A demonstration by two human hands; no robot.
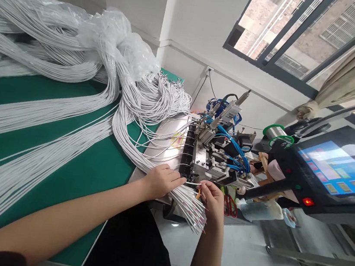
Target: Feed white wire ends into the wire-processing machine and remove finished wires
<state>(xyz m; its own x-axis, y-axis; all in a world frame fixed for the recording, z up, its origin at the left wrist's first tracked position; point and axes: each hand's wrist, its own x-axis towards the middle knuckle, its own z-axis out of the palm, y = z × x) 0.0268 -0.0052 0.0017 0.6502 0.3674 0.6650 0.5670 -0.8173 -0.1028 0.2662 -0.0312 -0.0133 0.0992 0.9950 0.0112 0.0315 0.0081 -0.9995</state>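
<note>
A thick bundle of white cables (184, 201) runs off the table edge, with reddish marks near several of its ends. My left hand (163, 181) lies over this bundle, its fingertips closed on a single white cable (193, 183). At the end of that cable, my right hand (212, 201) pinches with thumb and fingers. Both hands are close to the front of a bench machine (209, 154) with metal clamps and blue air tubes. Other cables reach from the pile into the machine's black slotted strip (187, 152). The exact cable tip is hidden by my right fingers.
Large coils of white cable (61, 43), partly in clear plastic, cover the green table (100, 175). At right stands a control screen (339, 167) with a lit red button. Red-handled scissors (230, 206) and a wire spool (277, 133) sit around the machine.
</note>
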